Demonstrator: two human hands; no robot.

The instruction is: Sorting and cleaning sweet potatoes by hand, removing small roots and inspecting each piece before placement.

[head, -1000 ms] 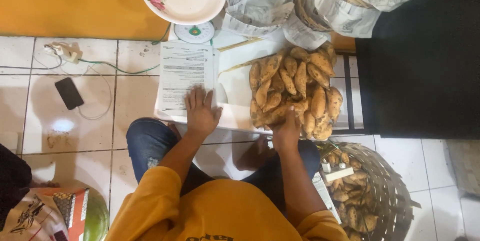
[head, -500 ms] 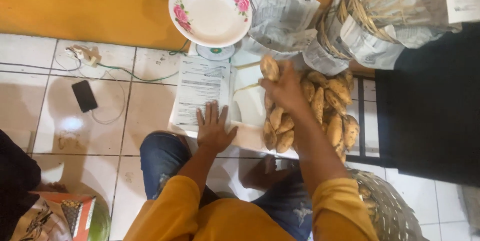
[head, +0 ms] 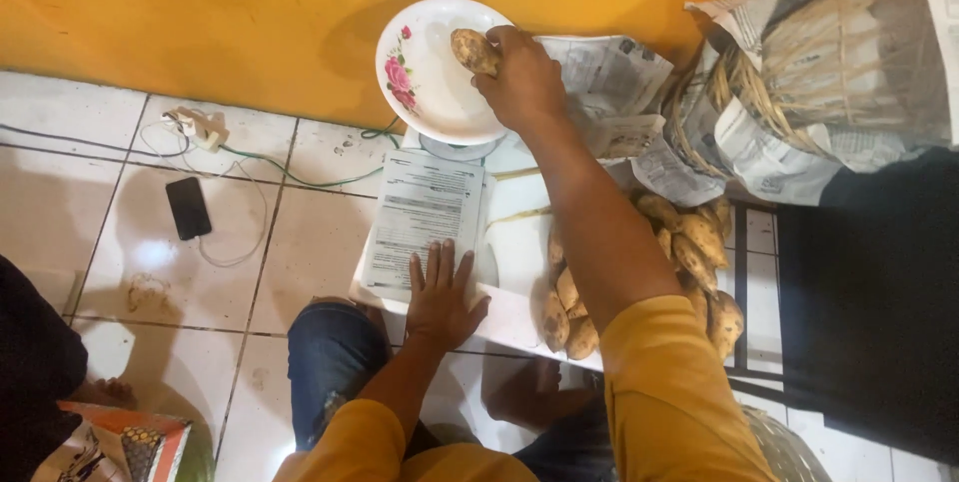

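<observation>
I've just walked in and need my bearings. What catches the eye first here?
The right hand holds a brown potato over a white bowl with pink flowers, set against the orange wall. Below, the left hand lies flat on a printed sheet, beside a pile of potatoes.

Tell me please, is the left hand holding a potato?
No, the left hand lies flat on the paper; the right hand holds the potato.

A black phone (head: 188, 207) with a dark screen lies on the left floor tiles. A white printed sheet (head: 424, 222) lies centre. A colourful packet (head: 120, 442) sits near left.
</observation>
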